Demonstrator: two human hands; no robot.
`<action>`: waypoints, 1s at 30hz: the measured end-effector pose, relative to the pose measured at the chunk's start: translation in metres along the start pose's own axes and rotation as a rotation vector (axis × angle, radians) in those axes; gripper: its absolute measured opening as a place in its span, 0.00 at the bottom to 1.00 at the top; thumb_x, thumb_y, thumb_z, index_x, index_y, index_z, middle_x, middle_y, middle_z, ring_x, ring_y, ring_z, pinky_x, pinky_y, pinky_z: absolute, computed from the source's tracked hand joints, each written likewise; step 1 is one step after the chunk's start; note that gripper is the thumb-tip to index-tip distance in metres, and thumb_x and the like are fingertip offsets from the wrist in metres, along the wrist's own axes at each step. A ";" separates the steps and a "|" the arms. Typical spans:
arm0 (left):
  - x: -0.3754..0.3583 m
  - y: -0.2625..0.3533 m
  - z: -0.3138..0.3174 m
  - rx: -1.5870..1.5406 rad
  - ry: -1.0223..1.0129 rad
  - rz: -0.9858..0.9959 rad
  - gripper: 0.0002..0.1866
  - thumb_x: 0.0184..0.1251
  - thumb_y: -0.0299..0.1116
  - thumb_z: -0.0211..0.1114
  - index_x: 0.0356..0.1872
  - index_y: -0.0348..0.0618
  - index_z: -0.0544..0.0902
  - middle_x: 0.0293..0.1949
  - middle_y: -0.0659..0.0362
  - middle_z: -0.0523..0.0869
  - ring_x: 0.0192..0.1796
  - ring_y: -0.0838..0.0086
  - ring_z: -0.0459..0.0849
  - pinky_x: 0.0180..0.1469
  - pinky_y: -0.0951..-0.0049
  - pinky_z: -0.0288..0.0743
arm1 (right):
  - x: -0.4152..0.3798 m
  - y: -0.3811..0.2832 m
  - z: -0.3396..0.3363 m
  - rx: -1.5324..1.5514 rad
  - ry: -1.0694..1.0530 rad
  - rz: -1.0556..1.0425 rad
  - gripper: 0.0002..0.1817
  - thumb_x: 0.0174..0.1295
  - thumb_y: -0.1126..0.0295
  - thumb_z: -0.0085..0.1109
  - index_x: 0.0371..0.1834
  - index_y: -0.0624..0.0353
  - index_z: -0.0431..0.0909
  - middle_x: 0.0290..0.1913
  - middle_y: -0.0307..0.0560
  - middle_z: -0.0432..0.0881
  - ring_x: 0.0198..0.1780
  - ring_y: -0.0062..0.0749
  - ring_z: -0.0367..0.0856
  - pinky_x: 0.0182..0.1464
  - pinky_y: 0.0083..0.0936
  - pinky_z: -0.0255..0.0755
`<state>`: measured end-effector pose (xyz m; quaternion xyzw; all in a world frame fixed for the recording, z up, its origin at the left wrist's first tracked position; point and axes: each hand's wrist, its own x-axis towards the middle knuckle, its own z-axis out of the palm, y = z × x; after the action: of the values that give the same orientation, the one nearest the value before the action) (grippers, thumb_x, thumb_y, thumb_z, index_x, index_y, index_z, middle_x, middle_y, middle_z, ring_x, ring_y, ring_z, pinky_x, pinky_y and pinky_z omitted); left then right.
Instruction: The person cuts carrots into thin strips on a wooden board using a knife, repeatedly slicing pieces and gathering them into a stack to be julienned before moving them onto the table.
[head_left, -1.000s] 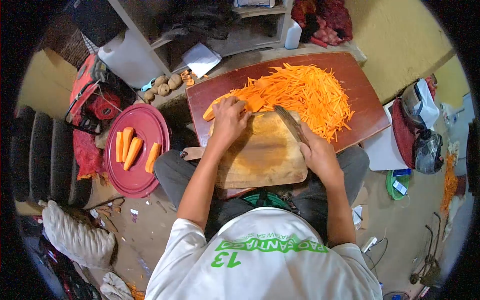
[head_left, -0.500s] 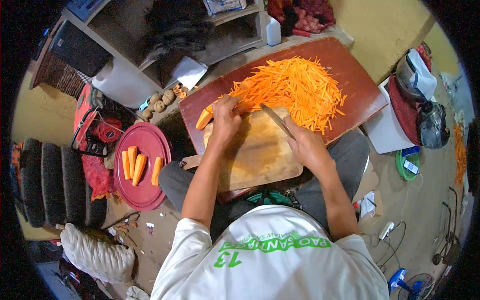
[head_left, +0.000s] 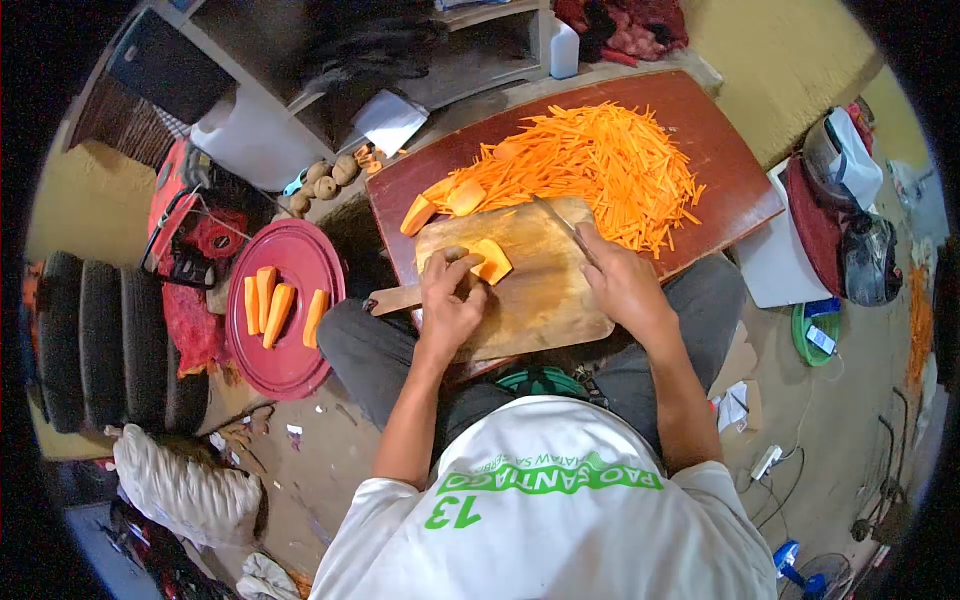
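A wooden cutting board (head_left: pixel 545 315) lies in front of me, its handle pointing left. On its left half, my left hand (head_left: pixel 450 305) has its fingers curled against a piece of carrot (head_left: pixel 492 263). My right hand (head_left: pixel 625 290) grips a knife (head_left: pixel 562 228), with the blade slanting up and left over the board's right side. Behind the board spreads a large heap of carrot strips (head_left: pixel 620 170). Two thicker pieces, a carrot chunk (head_left: pixel 418 215) and a carrot slab (head_left: pixel 466 197), rest by the board's far left corner.
The board sits on a reddish-brown tabletop (head_left: pixel 700 115) over my legs. To the left, a red round lid (head_left: pixel 300 370) carries several peeled carrots (head_left: pixel 280 312). Potatoes (head_left: pixel 325 187) lie beyond it near a shelf (head_left: pixel 480 60). A white box (head_left: pixel 775 260) stands at right.
My left hand has come back toward me from the board's far left edge and is now on the board at the carrot piece. The knife remains in my right hand, little moved.
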<state>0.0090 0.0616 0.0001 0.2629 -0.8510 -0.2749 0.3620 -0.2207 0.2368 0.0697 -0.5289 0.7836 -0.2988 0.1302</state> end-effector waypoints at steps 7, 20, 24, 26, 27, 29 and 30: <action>0.012 0.010 0.012 0.153 -0.109 0.065 0.25 0.57 0.35 0.80 0.57 0.41 0.90 0.57 0.43 0.83 0.59 0.45 0.79 0.64 0.48 0.73 | 0.001 -0.001 -0.003 0.007 -0.004 0.014 0.27 0.73 0.70 0.64 0.75 0.56 0.73 0.50 0.71 0.88 0.55 0.70 0.88 0.55 0.58 0.81; 0.032 -0.011 0.008 0.160 -0.141 0.066 0.31 0.54 0.37 0.83 0.61 0.38 0.87 0.51 0.43 0.82 0.58 0.45 0.80 0.63 0.50 0.75 | -0.002 -0.005 0.000 0.068 0.011 0.010 0.26 0.76 0.68 0.63 0.76 0.58 0.75 0.54 0.74 0.88 0.56 0.70 0.87 0.55 0.59 0.81; 0.064 -0.043 0.010 0.119 -0.056 0.188 0.29 0.54 0.33 0.82 0.59 0.38 0.88 0.54 0.44 0.84 0.60 0.46 0.80 0.64 0.51 0.77 | -0.003 -0.007 -0.004 0.051 0.002 0.019 0.25 0.75 0.68 0.63 0.74 0.58 0.75 0.55 0.72 0.88 0.57 0.70 0.88 0.56 0.59 0.82; 0.076 -0.053 0.010 0.059 -0.028 0.207 0.28 0.55 0.32 0.83 0.58 0.38 0.88 0.56 0.45 0.83 0.61 0.46 0.80 0.65 0.51 0.76 | -0.003 -0.006 -0.002 0.037 -0.012 0.007 0.25 0.75 0.69 0.63 0.74 0.57 0.75 0.54 0.72 0.88 0.56 0.70 0.87 0.56 0.59 0.82; 0.079 -0.052 0.007 0.065 -0.031 0.215 0.25 0.56 0.30 0.83 0.57 0.38 0.89 0.57 0.45 0.82 0.63 0.46 0.79 0.66 0.50 0.76 | -0.003 -0.006 -0.001 0.030 -0.018 0.000 0.25 0.74 0.69 0.64 0.74 0.56 0.75 0.54 0.71 0.88 0.56 0.70 0.87 0.55 0.59 0.82; 0.075 -0.045 0.004 0.086 -0.026 0.199 0.25 0.55 0.32 0.84 0.55 0.38 0.89 0.57 0.45 0.82 0.63 0.46 0.79 0.65 0.50 0.76 | -0.004 -0.008 -0.001 0.025 0.000 -0.014 0.25 0.74 0.70 0.64 0.74 0.55 0.75 0.53 0.71 0.88 0.55 0.71 0.87 0.55 0.59 0.82; 0.071 -0.041 0.003 0.096 -0.024 0.190 0.25 0.54 0.33 0.84 0.54 0.38 0.89 0.57 0.45 0.82 0.62 0.46 0.79 0.64 0.50 0.76 | -0.004 -0.009 -0.001 0.024 0.008 -0.021 0.25 0.73 0.70 0.64 0.73 0.55 0.75 0.52 0.71 0.88 0.55 0.71 0.87 0.55 0.59 0.82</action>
<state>-0.0259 -0.0121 0.0047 0.1947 -0.8887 -0.2014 0.3631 -0.2129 0.2384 0.0751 -0.5345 0.7748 -0.3116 0.1301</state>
